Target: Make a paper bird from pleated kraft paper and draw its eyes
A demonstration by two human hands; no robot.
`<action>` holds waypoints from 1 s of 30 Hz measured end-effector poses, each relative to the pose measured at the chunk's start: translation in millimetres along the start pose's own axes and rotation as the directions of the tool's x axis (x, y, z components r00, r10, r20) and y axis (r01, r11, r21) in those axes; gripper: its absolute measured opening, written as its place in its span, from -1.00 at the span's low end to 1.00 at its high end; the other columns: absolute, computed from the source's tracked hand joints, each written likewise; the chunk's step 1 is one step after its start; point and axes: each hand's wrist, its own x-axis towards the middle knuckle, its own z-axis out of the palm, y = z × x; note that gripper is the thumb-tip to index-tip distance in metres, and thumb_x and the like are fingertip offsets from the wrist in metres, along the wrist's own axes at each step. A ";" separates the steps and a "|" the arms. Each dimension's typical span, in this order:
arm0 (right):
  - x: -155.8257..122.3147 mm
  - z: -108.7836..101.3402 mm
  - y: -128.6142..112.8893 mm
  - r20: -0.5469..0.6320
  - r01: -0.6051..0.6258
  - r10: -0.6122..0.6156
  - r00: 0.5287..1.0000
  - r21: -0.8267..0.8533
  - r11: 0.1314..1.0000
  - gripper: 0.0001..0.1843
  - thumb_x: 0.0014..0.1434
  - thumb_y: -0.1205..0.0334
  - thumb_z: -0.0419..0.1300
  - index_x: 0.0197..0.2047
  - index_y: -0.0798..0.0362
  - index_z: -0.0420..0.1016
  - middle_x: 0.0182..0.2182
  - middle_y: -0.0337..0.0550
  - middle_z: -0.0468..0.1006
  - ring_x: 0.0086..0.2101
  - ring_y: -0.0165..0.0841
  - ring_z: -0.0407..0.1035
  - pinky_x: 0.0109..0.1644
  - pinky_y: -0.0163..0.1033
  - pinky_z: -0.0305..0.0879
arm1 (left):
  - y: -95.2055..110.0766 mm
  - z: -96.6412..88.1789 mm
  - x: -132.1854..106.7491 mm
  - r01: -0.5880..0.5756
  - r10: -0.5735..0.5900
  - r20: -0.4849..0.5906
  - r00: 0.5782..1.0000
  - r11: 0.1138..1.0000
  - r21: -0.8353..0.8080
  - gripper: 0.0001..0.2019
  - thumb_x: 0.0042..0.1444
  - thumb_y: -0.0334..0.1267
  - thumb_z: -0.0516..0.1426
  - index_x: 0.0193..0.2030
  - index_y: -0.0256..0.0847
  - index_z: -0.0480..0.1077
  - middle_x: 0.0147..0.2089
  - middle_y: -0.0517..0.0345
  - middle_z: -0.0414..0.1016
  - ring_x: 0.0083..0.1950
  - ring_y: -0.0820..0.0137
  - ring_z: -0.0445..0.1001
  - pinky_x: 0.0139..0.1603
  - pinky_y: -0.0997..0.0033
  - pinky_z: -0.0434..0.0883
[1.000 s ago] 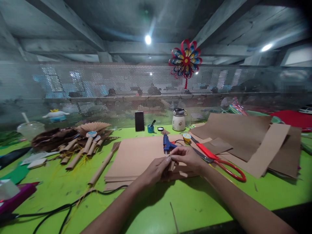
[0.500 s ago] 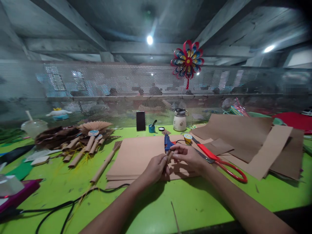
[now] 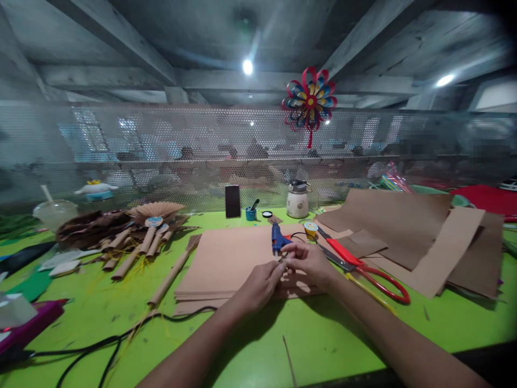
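1. Ceiling [image 3: 202, 32]: bare grey concrete, thick beams [image 3: 117, 46] crossing.
2. Lighting: bright lamp [image 3: 247, 67] near centre, streaky glare; second lamp [image 3: 445, 80] upper right. Dim, cool overall.
3. Perforated metal screen [image 3: 210, 129] behind counter [image 3: 242, 355], spanning most of view; blurred shapes and bright patches [image 3: 89, 126] showing through.
4. Grey pillar [image 3: 176, 95] under beams, left of centre.
5. Counter top: bright green, dark marks.
6. Pale panel [image 3: 495, 99] far upper right; window or wall, unclear.
7. Lower right corner beyond counter edge: too dark to read.

An upright phone [image 3: 232, 201] stands left of a pale bottle [image 3: 297, 205].
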 end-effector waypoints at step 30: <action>0.8 -14.9 -8.8 0.007 0.025 -0.025 1.000 -0.052 0.998 -0.70 -0.07 0.06 0.38 -0.47 0.14 0.48 -0.65 -0.32 0.44 -0.61 -0.51 0.27 -0.49 -0.36 0.19 | -14.5 0.3 6.8 0.297 -0.219 0.238 0.946 0.877 -0.377 -0.73 0.15 -0.04 0.07 -0.26 -0.25 0.31 -0.57 0.12 0.45 -0.67 0.55 0.28 -0.68 0.57 0.01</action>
